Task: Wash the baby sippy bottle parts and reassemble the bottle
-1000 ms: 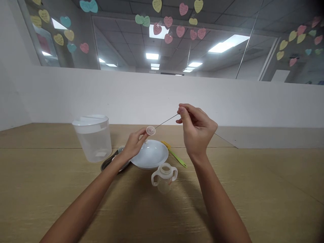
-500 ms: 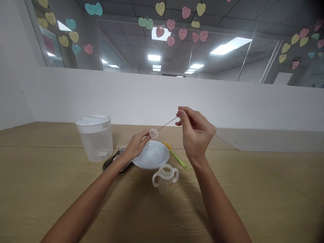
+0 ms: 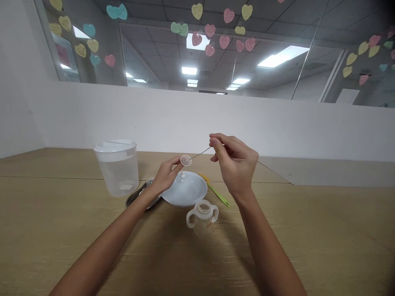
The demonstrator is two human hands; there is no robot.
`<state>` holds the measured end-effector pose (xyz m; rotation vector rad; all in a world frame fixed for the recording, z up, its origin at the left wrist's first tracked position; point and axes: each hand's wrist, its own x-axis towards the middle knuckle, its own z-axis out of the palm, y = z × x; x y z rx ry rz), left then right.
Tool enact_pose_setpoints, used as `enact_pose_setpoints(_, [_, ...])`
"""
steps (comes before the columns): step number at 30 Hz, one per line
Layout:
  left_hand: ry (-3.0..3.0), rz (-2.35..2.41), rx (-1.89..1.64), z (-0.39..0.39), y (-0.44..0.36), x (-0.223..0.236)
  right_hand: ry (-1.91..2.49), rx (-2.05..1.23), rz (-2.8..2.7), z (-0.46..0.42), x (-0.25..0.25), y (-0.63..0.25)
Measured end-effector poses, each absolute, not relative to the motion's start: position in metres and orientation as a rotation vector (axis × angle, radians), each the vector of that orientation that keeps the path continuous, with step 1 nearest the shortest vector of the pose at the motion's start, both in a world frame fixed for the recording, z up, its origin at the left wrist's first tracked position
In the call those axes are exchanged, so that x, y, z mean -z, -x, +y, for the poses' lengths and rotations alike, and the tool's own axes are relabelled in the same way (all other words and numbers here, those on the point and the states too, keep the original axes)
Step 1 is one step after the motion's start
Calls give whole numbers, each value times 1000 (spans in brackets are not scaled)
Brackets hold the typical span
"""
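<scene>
Left grip: the left hand (image 3: 166,176) was closed, pinching a small clear disc (image 3: 185,160) above a white dish (image 3: 184,190).
Right grip: the right hand (image 3: 235,164) was closed, pinching a thin wire (image 3: 200,153), its tip at the disc.
Table: a plastic jug (image 3: 117,172) stood left, a two-handled cup (image 3: 202,213) in front.

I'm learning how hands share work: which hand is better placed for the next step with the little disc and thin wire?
Right, I think. The right hand pinches the thin wire, and its tip reaches the little disc. The left hand is already busy holding that disc up.
</scene>
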<state>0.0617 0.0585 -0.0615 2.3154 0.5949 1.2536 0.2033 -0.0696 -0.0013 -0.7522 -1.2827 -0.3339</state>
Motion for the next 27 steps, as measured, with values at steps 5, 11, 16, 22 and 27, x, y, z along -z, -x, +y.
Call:
enact_pose_setpoints(5, [-2275,577,-1286,55,-62,58,758,291,-1302,-71,0,-204])
enact_pose_setpoints(11, [-2249,552,-1285,47,-61,54,716,234,-1192,-58,8,-201])
enact_pose_setpoints(16, [-2240,532,-1257,45,-58,55,757,136,-1188,-46,17,-195])
enact_pose_setpoints(22, [-2274,552,-1232,40,-57,53,769,54,-1205,-31,29,-194])
enact_pose_setpoints(27, [-2296,431,-1154,34,-61,54,763,-11,-1368,-17,40,-187])
